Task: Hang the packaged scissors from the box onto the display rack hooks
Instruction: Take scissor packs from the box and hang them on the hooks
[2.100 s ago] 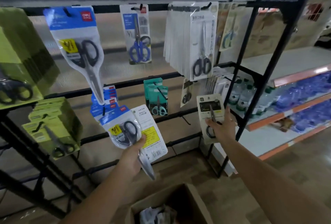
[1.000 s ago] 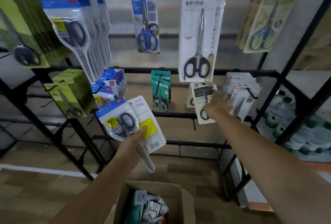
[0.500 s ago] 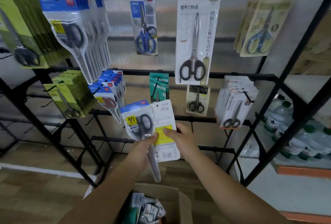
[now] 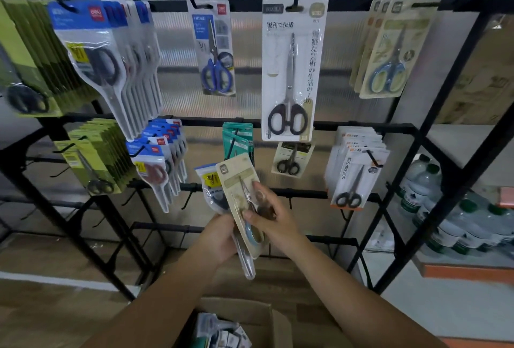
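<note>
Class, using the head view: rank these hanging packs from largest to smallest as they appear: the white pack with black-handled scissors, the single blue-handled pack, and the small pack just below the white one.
1. White pack
2. Blue-handled pack
3. Small pack

All hang at similar depth, so the order seems reliable.

- Right hand (image 4: 274, 218) back from the far rack, now pinching a beige-carded pair of scissors (image 4: 241, 194) at the front of the bunch, where the white card's back showed half a second ago.
- Small black-handled pack (image 4: 291, 159) left hanging on a middle-row hook, no longer held.
- Left hand (image 4: 219, 237) moved right with the blue-topped pack (image 4: 209, 186), now mostly hidden behind the beige card.
</note>
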A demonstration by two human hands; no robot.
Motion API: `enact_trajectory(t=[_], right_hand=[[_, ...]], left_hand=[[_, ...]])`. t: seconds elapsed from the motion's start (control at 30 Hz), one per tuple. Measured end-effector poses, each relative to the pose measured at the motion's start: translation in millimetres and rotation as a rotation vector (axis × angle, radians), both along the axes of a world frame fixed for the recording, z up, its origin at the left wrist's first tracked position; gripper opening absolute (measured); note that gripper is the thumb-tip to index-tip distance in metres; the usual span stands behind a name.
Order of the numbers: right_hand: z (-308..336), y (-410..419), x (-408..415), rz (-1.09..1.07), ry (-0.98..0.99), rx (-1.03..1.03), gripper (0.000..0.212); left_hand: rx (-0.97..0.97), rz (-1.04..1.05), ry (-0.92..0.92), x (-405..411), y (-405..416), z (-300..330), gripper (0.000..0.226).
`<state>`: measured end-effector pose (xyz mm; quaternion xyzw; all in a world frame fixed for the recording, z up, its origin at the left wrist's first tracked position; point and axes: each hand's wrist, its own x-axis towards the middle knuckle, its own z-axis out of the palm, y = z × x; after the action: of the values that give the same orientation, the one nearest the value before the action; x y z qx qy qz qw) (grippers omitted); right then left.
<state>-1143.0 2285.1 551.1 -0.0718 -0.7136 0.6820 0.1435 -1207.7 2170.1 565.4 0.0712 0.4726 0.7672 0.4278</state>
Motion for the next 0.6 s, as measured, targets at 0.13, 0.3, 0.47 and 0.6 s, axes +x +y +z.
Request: enact_trajectory(t=[0.13,0.3,0.47,0.6], right_hand=[[-13,9,-2,-0.22,0.031,-0.014,0.058],[-25,33,4,-0.478,-0.102,0.1,0.053],[-25,50,12,-0.596,-0.163,0.163,0.06],[-22,40,12,-0.586,-0.143,0.081,0.058]], left_hand=[[-0.05,0.116,0.0,-4,0,-4,0.026],[-0.166,0.2,0.062,-11,-8,-12,0.019],[-0.256,0.264,0.044,-20,-12,-10,0.012],[-0.207,0.282,0.072,-29,-19,-4,0.011]])
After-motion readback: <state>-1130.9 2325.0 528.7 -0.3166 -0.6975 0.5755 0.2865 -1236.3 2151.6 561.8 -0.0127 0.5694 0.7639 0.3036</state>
